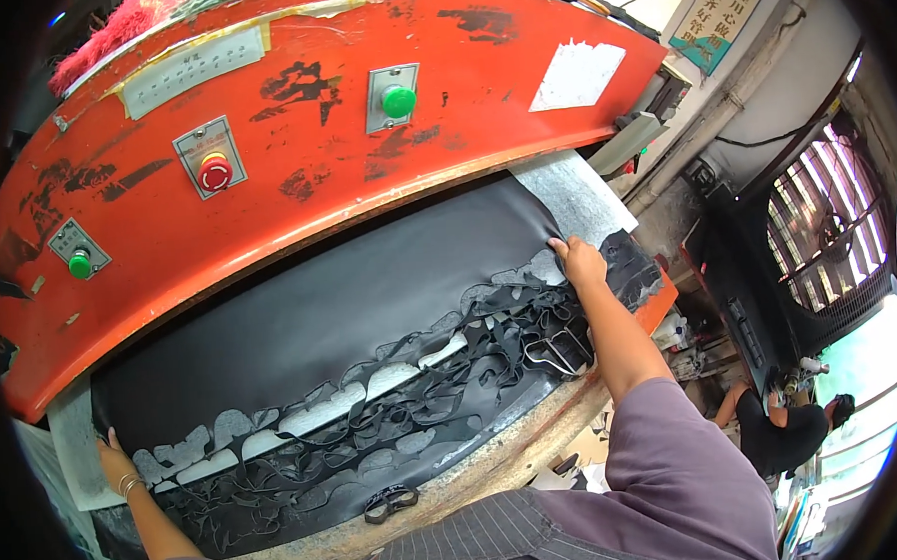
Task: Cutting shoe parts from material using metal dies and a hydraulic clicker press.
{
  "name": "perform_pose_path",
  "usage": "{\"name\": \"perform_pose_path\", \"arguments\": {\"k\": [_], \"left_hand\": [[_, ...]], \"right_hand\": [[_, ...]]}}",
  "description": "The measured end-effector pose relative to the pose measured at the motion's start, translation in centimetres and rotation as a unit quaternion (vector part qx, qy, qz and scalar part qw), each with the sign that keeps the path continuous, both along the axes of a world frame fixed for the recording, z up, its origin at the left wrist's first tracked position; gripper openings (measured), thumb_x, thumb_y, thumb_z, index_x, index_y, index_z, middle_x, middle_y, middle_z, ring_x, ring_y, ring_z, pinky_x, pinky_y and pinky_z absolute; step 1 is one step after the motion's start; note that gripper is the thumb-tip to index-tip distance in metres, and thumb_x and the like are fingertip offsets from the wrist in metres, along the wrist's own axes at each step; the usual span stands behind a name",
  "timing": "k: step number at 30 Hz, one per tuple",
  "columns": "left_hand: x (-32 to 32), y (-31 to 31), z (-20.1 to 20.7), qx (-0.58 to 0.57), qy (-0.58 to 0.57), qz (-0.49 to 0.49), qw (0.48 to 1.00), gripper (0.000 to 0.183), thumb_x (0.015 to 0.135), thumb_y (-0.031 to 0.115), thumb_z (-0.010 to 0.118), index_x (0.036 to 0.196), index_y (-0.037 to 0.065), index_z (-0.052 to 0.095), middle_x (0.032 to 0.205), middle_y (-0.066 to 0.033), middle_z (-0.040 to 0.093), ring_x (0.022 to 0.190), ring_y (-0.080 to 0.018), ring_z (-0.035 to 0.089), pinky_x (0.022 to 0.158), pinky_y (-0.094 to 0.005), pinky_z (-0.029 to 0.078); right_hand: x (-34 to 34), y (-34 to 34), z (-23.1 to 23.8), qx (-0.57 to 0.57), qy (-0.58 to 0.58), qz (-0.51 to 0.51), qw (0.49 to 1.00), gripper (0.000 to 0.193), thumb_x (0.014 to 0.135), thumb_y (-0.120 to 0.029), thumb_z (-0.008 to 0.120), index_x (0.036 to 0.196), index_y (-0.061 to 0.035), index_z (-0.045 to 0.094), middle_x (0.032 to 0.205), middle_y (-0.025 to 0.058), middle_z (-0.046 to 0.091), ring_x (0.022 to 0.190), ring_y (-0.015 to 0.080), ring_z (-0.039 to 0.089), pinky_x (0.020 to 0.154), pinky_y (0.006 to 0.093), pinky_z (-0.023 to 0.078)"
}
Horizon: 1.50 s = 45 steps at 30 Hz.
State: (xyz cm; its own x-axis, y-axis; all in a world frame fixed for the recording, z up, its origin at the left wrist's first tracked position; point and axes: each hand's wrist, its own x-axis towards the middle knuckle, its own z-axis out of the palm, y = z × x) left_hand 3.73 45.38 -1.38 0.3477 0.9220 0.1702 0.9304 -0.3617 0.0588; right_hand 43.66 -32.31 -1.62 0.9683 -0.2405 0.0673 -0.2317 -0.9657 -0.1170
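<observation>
A smooth black leather-like sheet (339, 295) lies on a pale board (580, 199) and runs back under the red machine's front. Its near edge is scalloped by cut-outs, with grey backing showing. My right hand (580, 262) pinches the sheet at its right edge. My left hand (118, 467), with a bracelet at the wrist, grips the sheet's near left corner; its fingers are partly hidden. Between my arms, black curled offcuts (375, 428) heap along the near side. A metal outline frame, like a cutting die (560, 353), rests near my right forearm.
The red machine (302, 136) spans the far side, carrying green buttons (398, 101) and a red stop button (215, 171). A dark band-shaped ring (390, 503) lies by the near table edge (457, 480). At far right a person (780, 426) works below a fan (832, 228).
</observation>
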Motion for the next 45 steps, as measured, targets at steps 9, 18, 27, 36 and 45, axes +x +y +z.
{"name": "perform_pose_path", "arguments": {"k": [9,18,27,36,45], "left_hand": [[5.8,-11.7,4.2,0.062,-0.066,-0.280,0.956,0.065,0.082,0.027,0.068,0.139,0.013,0.042,0.138,-0.0151,0.048,0.128,-0.0320,0.045,0.103,-0.0483,0.036],[-1.4,-30.0,3.4,-0.078,0.114,-0.360,0.923,0.068,0.083,0.045,0.060,0.145,0.028,0.038,0.158,-0.0103,0.014,0.144,-0.0405,0.011,0.105,-0.0690,0.015],[-10.8,-32.6,7.9,-0.329,0.259,-0.362,0.833,0.057,0.083,0.057,0.059,0.134,0.032,0.054,0.154,-0.0138,0.026,0.143,-0.0427,0.010,0.112,-0.0524,0.019],[-4.3,-27.1,5.8,-0.143,-0.107,-0.403,0.898,0.040,0.088,0.036,0.060,0.118,0.009,0.065,0.129,-0.0172,0.057,0.122,-0.0325,0.051,0.104,-0.0429,0.036],[-11.4,-8.1,-0.3,-0.025,-0.045,-0.227,0.973,0.048,0.095,0.036,0.046,0.137,0.012,0.049,0.145,-0.0074,0.044,0.135,-0.0297,0.037,0.107,-0.0511,0.029]], "right_hand": [[-1.1,1.5,-0.6,0.094,-0.111,0.284,0.948,0.076,0.074,-0.059,0.069,0.136,-0.0197,0.048,0.139,0.0189,0.044,0.133,0.0381,0.035,0.104,0.0569,0.032],[-10.6,-3.9,1.4,0.075,-0.026,0.328,0.941,0.053,0.088,-0.040,0.059,0.136,-0.0198,0.049,0.142,0.0165,0.041,0.135,0.0348,0.033,0.101,0.0617,0.029],[-17.3,-4.3,7.7,-0.059,-0.033,0.697,0.714,0.030,0.074,-0.011,0.059,0.100,-0.0173,0.071,0.127,0.0081,0.058,0.122,0.0249,0.052,0.094,0.0378,0.044],[-15.4,1.1,10.1,-0.263,0.048,0.817,0.511,0.021,0.080,-0.025,0.057,0.091,-0.0218,0.074,0.126,0.0006,0.056,0.111,0.0183,0.051,0.089,0.0328,0.043],[-24.9,11.2,18.0,-0.145,0.025,0.814,0.561,0.017,0.062,-0.018,0.067,0.078,-0.0151,0.064,0.079,-0.0029,0.057,0.080,0.0185,0.057,0.066,0.0320,0.046]]}}
